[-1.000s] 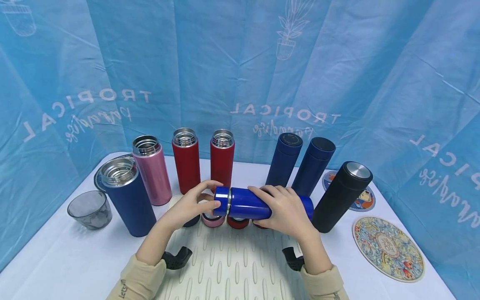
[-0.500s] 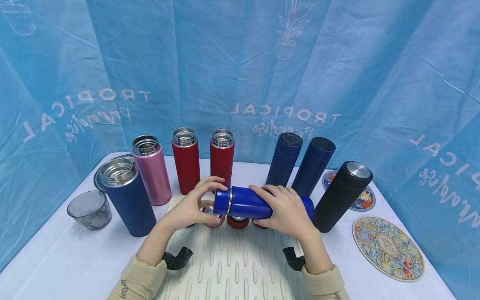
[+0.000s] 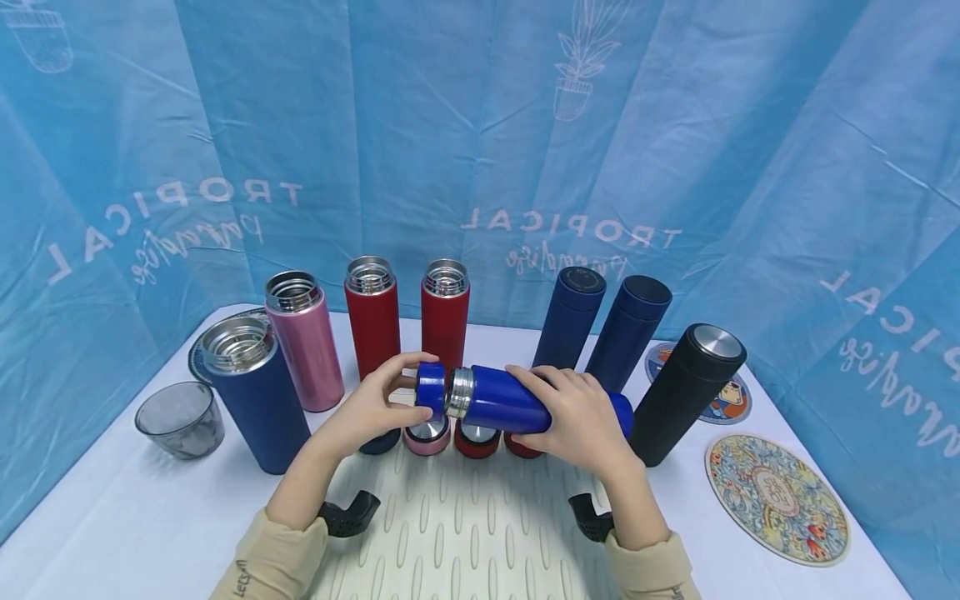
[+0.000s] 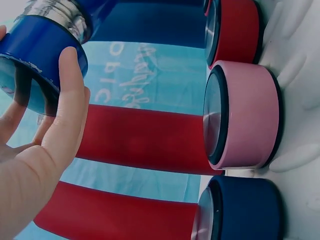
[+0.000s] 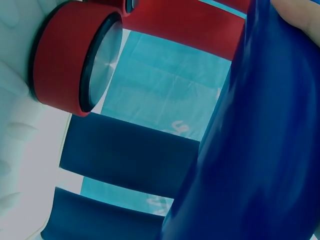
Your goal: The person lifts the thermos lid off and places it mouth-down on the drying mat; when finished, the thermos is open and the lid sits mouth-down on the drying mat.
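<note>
My right hand (image 3: 573,412) grips the body of a shiny blue thermos bottle (image 3: 506,400), held sideways above the mat with its mouth toward the left. Between thumb and fingers, my left hand (image 3: 375,410) pinches the blue lid (image 3: 430,390). The bottle's silver threaded neck (image 3: 460,392) shows beside the lid. In the left wrist view, the thumb and fingers stand around the end of the lid (image 4: 42,50). Below the bottle sit a pink lid (image 3: 427,439), a dark blue lid (image 3: 381,442) and two red lids (image 3: 477,442), silver tops up.
Behind, lidless bottles stand at left: dark blue (image 3: 258,400), pink (image 3: 306,350) and two red (image 3: 372,325). Lidded dark blue bottles (image 3: 568,321) and a black one (image 3: 678,400) are at right. A glass bowl (image 3: 180,421), round coasters (image 3: 776,498) and a ribbed cream mat (image 3: 457,525) lie around.
The left hand has drawn the lid leftward off the bottle, uncovering the threaded neck. Earlier the lid sat against the silver ring. The right hand keeps its hold, with the bottle slightly shifted.
</note>
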The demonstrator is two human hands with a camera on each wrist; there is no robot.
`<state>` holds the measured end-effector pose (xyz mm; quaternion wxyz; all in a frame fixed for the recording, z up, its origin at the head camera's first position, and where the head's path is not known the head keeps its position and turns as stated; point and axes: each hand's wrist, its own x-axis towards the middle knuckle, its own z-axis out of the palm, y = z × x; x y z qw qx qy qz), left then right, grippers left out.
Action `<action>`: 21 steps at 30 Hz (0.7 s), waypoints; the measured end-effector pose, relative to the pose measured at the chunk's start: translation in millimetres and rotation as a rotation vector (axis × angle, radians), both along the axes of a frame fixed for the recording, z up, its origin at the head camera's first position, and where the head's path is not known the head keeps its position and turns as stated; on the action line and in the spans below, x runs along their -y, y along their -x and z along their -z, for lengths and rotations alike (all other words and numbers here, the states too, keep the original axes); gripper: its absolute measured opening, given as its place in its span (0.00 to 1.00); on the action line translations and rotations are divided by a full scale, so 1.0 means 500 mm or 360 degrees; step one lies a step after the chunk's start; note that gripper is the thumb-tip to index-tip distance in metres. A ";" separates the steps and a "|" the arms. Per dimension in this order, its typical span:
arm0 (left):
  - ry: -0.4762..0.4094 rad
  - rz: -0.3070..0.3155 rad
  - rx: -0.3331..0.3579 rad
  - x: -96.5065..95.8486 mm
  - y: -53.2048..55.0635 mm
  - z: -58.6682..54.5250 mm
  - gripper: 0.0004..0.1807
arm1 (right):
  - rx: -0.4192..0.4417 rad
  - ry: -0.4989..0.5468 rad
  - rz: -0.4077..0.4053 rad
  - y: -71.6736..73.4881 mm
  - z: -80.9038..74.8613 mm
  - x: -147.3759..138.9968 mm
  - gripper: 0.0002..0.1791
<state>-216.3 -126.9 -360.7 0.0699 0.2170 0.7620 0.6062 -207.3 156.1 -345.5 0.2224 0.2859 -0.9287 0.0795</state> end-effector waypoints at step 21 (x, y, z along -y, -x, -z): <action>0.0087 -0.0021 -0.0010 0.001 0.003 -0.001 0.33 | 0.0326 0.0885 0.0049 0.026 -0.027 0.018 0.51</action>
